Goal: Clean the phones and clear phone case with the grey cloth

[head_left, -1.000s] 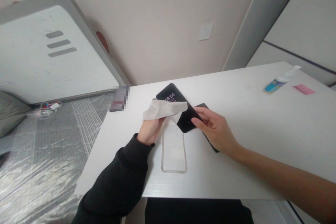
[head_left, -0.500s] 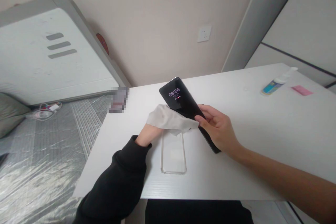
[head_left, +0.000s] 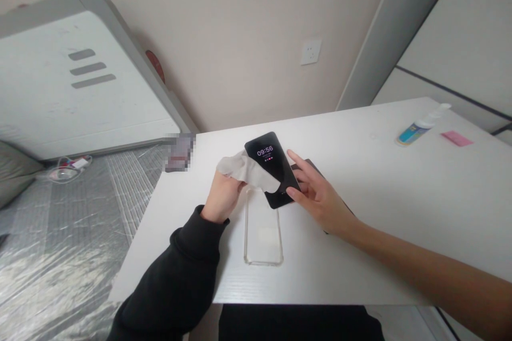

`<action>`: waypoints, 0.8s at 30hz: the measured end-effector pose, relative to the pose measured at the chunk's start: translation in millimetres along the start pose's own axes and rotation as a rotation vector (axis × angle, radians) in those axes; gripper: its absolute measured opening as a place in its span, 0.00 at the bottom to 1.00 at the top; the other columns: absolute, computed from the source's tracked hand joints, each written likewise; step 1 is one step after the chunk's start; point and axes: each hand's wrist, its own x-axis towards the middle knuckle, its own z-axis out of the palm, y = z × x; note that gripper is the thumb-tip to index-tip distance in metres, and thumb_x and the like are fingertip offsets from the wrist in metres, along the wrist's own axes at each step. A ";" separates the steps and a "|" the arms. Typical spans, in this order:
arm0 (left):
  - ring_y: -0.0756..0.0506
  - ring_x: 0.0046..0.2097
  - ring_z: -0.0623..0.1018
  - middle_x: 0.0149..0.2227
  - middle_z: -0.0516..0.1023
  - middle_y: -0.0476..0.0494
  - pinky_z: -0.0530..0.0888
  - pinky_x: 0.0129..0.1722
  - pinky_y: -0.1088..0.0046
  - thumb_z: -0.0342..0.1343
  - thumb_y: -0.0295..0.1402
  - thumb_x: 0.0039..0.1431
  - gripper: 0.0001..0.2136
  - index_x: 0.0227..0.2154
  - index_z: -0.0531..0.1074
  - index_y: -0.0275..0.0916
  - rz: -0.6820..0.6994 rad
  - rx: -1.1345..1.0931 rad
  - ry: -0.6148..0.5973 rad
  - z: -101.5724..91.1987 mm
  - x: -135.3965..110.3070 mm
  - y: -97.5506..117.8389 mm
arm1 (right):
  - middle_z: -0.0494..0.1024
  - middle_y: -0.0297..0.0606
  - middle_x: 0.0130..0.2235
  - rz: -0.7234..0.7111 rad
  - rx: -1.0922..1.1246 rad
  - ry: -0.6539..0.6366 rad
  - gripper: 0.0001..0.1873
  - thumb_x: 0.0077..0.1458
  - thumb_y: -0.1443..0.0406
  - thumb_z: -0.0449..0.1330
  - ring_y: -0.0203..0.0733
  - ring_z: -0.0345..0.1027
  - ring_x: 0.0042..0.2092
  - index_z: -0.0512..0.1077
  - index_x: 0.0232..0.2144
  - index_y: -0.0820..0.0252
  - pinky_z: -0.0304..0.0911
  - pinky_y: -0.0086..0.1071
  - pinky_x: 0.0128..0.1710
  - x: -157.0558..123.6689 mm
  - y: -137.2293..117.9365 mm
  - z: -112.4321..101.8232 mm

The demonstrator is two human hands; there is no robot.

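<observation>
At far left, clear plastic sheeting covers a grey surface beside a white counter. The left hand, in a black sleeve, has its grip bunched, pinching a crumpled off-white cloth wipe against a slim black smartphone. The lit screen reads 09:56. A clear plastic phone case lies just below. The right hand has its grip spread, thumb touching the phone's right edge, over a dark flat object. Far right stand a blue-and-white spray bottle and a flat pink card.
</observation>
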 end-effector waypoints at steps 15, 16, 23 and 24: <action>0.36 0.48 0.81 0.37 0.85 0.42 0.77 0.50 0.61 0.75 0.34 0.44 0.12 0.32 0.82 0.38 -0.156 0.182 -0.313 7.1 -13.6 -13.2 | 0.78 0.43 0.51 -0.011 -0.035 0.084 0.25 0.61 0.62 0.62 0.47 0.79 0.44 0.64 0.59 0.51 0.79 0.46 0.44 -0.2 9.2 -0.2; 0.37 0.47 0.81 0.36 0.85 0.42 0.78 0.49 0.62 0.74 0.34 0.45 0.11 0.31 0.82 0.38 -0.149 0.216 -0.300 6.6 -13.4 -13.4 | 0.78 0.42 0.51 -0.009 -0.036 0.072 0.25 0.61 0.62 0.62 0.46 0.79 0.44 0.64 0.59 0.51 0.79 0.46 0.44 0.0 8.6 -0.7; 0.47 0.35 0.79 0.33 0.83 0.47 0.76 0.36 0.74 0.73 0.36 0.43 0.12 0.31 0.80 0.38 -0.066 0.285 -0.088 0.2 -5.5 -10.2 | 0.77 0.43 0.55 -0.012 -0.079 0.008 0.27 0.61 0.64 0.60 0.46 0.80 0.44 0.64 0.62 0.51 0.77 0.47 0.48 0.9 0.7 -1.8; 0.48 0.34 0.78 0.32 0.83 0.48 0.75 0.35 0.75 0.73 0.36 0.43 0.12 0.30 0.80 0.38 -0.057 0.290 -0.060 -0.3 -3.9 -8.0 | 0.77 0.43 0.56 -0.009 -0.096 0.000 0.27 0.61 0.64 0.60 0.46 0.81 0.44 0.64 0.62 0.52 0.77 0.47 0.48 0.5 -0.2 -1.6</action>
